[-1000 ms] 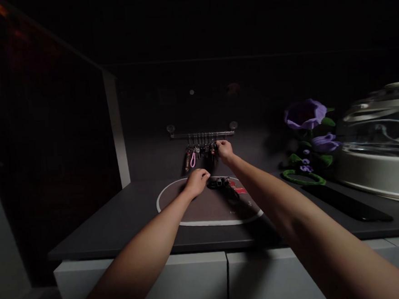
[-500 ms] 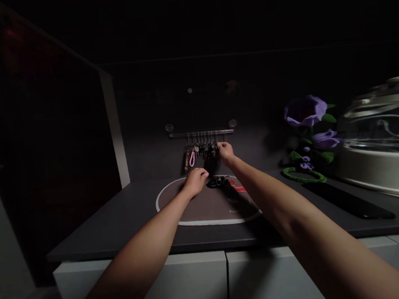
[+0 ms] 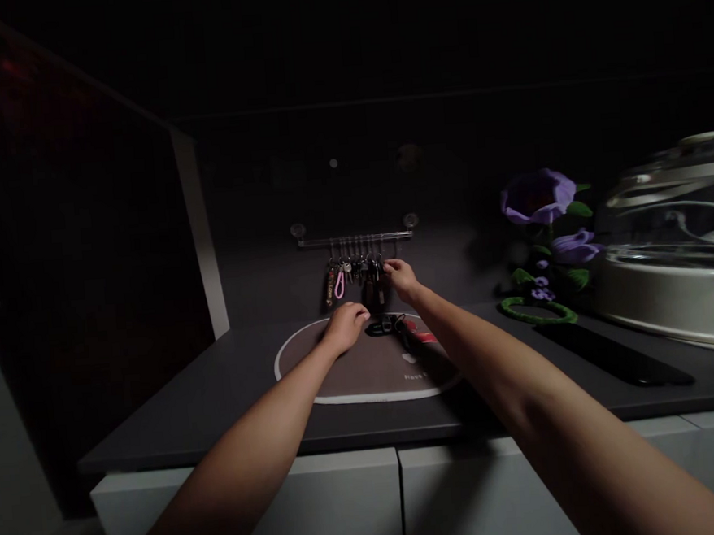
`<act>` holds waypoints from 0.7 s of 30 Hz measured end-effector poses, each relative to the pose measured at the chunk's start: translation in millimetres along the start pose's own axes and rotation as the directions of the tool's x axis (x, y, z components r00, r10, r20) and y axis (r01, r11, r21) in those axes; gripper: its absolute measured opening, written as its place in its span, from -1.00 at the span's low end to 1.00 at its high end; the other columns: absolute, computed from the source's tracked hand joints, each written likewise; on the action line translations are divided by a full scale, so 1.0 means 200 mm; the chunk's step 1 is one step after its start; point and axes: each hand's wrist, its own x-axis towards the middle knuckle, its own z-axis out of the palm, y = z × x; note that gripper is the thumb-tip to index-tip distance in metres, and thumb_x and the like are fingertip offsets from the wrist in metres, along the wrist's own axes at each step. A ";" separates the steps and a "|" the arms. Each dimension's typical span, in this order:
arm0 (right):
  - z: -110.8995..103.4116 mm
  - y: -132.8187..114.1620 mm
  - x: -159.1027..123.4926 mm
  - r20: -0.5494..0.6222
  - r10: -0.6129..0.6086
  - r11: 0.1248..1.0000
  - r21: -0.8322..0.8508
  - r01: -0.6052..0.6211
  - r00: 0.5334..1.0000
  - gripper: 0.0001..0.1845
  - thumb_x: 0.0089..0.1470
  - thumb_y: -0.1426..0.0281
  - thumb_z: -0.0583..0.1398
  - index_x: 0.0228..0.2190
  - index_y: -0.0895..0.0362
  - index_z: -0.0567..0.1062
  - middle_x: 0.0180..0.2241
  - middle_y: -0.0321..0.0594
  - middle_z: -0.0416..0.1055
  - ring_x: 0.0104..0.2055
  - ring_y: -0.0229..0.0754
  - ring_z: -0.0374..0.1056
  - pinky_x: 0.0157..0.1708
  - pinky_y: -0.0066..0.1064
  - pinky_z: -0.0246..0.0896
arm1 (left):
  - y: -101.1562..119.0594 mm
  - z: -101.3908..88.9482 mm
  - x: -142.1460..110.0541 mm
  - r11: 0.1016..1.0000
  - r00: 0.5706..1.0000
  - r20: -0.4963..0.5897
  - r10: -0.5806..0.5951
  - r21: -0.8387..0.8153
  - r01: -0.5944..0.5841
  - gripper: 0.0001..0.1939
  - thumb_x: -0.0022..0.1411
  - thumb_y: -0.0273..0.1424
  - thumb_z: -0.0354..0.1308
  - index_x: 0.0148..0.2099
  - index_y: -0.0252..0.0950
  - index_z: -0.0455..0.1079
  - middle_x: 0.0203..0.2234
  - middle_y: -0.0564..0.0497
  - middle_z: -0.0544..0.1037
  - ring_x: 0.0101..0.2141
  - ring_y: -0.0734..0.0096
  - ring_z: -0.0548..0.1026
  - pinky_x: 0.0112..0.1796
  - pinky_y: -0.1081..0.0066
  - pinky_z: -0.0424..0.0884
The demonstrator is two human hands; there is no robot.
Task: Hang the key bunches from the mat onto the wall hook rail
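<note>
My right hand [image 3: 400,277] reaches to the right end of a row of hanging keys [image 3: 357,269], its fingertips pinched together beside the last key ring. What it pinches, if anything, is too small and dark to make out. The keys hang by hooks from a clear wall rail [image 3: 355,239], with a pink strap loop [image 3: 339,285] and a lettered strap [image 3: 330,288] at the left. Over the round-edged brown mat [image 3: 340,379] my left hand [image 3: 347,327] is loosely closed, with nothing visible in it. Right of it lie dark keys [image 3: 386,324] and a red tag [image 3: 424,337].
Purple felt flowers [image 3: 539,198] with a green ring base [image 3: 537,310] stand on the right of the dark counter [image 3: 207,392]. A flat black object [image 3: 613,353] lies before them. A large cream appliance with a clear cover [image 3: 664,287] occupies the far right.
My right hand has dropped slightly relative to the rail, and more of the hanging keys beside it shows. My left hand stays nearly in place. The whole view has shifted a little.
</note>
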 end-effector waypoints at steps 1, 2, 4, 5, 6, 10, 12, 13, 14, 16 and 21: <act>0.00 -0.01 -0.01 -0.007 0.048 0.999 0.017 -0.048 0.999 -0.78 -0.04 0.48 0.08 -0.28 0.23 0.39 -0.36 -0.19 0.43 -0.47 -0.36 0.32 -0.34 -0.41 0.31 | 0.00 0.00 0.00 1.000 1.000 -0.001 0.004 -0.001 -0.004 -0.83 0.15 -0.46 0.01 -0.32 -0.35 0.44 -0.40 -0.06 0.48 -0.31 0.39 0.39 -0.26 0.43 0.27; 0.00 -0.02 -0.01 -0.012 0.090 0.996 0.027 -0.089 0.996 -0.77 -0.04 0.50 0.08 -0.26 0.22 0.39 -0.33 -0.17 0.43 -0.46 -0.36 0.33 -0.31 -0.40 0.31 | 0.00 0.00 0.00 1.000 1.000 -0.001 0.005 -0.002 -0.005 -0.83 0.15 -0.46 0.01 -0.32 -0.35 0.44 -0.40 -0.06 0.48 -0.31 0.39 0.39 -0.26 0.43 0.27; -0.01 -0.05 -0.03 -0.013 0.109 0.994 0.009 -0.109 0.994 -0.75 -0.05 0.51 0.09 -0.24 0.22 0.39 -0.28 -0.15 0.43 -0.38 -0.34 0.35 -0.22 -0.38 0.29 | 0.00 0.00 -0.01 1.000 1.000 0.000 0.003 -0.007 -0.003 -0.83 0.14 -0.46 0.01 -0.31 -0.35 0.44 -0.40 -0.06 0.48 -0.31 0.39 0.39 -0.26 0.43 0.27; -0.02 -0.06 -0.04 -0.010 0.095 0.995 -0.016 -0.095 0.995 -0.74 -0.05 0.52 0.09 -0.24 0.22 0.40 -0.24 -0.14 0.43 -0.32 -0.32 0.36 -0.17 -0.37 0.27 | 0.00 0.00 -0.01 1.000 1.000 0.000 0.000 -0.011 0.000 -0.82 0.14 -0.46 0.01 -0.31 -0.35 0.44 -0.40 -0.06 0.47 -0.32 0.39 0.39 -0.26 0.43 0.28; -0.03 -0.08 -0.05 -0.006 0.078 0.996 -0.044 -0.079 0.997 -0.73 -0.06 0.52 0.10 -0.24 0.23 0.40 -0.21 -0.12 0.43 -0.25 -0.30 0.36 -0.13 -0.36 0.24 | 0.00 0.00 -0.01 1.000 1.000 0.000 -0.003 -0.016 0.003 -0.82 0.14 -0.45 0.02 -0.30 -0.35 0.44 -0.40 -0.06 0.47 -0.33 0.40 0.39 -0.27 0.43 0.28; -0.07 -0.13 -0.11 0.003 0.041 0.991 -0.130 -0.040 0.999 -0.72 -0.08 0.56 0.11 -0.24 0.26 0.42 -0.13 -0.05 0.40 -0.12 -0.26 0.32 -0.03 -0.36 0.15 | 0.00 0.00 -0.01 0.999 1.000 0.011 -0.007 -0.032 0.007 -0.83 0.12 -0.43 0.05 -0.27 -0.33 0.44 -0.39 -0.04 0.44 -0.38 0.44 0.38 -0.30 0.44 0.30; -0.08 -0.14 -0.15 0.001 0.041 0.989 -0.143 -0.041 0.999 -0.73 -0.09 0.57 0.11 -0.26 0.26 0.43 -0.16 -0.06 0.41 -0.14 -0.25 0.33 -0.05 -0.34 0.17 | 0.00 0.01 -0.02 0.999 1.000 0.024 -0.006 -0.032 0.007 -0.82 0.10 -0.43 0.07 -0.24 -0.34 0.43 -0.39 -0.03 0.43 -0.39 0.45 0.38 -0.30 0.44 0.31; -0.09 -0.15 -0.17 -0.001 0.045 0.989 -0.143 -0.045 0.999 -0.74 -0.10 0.58 0.11 -0.27 0.25 0.43 -0.18 -0.08 0.42 -0.16 -0.25 0.34 -0.07 -0.34 0.19 | 0.00 0.01 -0.02 0.999 0.999 0.031 -0.007 -0.031 0.008 -0.80 0.09 -0.43 0.08 -0.22 -0.35 0.43 -0.38 -0.03 0.43 -0.39 0.46 0.38 -0.29 0.45 0.31; -0.10 -0.15 -0.19 0.000 0.049 0.989 -0.140 -0.048 0.999 -0.74 -0.10 0.58 0.11 -0.29 0.25 0.44 -0.21 -0.09 0.43 -0.19 -0.26 0.35 -0.08 -0.33 0.20 | 0.00 0.01 -0.02 1.000 0.999 0.042 -0.005 -0.031 0.007 -0.79 0.08 -0.43 0.09 -0.21 -0.35 0.43 -0.37 -0.03 0.43 -0.39 0.47 0.38 -0.28 0.45 0.31; -0.12 -0.15 -0.25 0.000 0.064 0.988 -0.142 -0.063 0.998 -0.77 -0.11 0.59 0.11 -0.32 0.24 0.44 -0.26 -0.11 0.45 -0.24 -0.27 0.36 -0.11 -0.34 0.22 | 0.00 0.02 -0.02 1.000 0.998 0.066 0.002 -0.026 0.000 -0.76 0.08 -0.42 0.10 -0.18 -0.35 0.42 -0.34 -0.04 0.42 -0.38 0.47 0.38 -0.26 0.45 0.31; -0.18 -0.09 -0.41 0.046 0.045 0.973 -0.230 -0.033 0.998 -0.82 -0.11 0.56 0.15 -0.36 0.23 0.45 -0.29 -0.14 0.46 -0.25 -0.27 0.36 -0.10 -0.34 0.21 | -0.01 0.03 -0.04 0.999 0.992 0.121 0.033 0.020 -0.035 -0.68 0.07 -0.35 0.13 -0.11 -0.35 0.40 -0.28 -0.08 0.44 -0.27 0.38 0.40 -0.17 0.41 0.30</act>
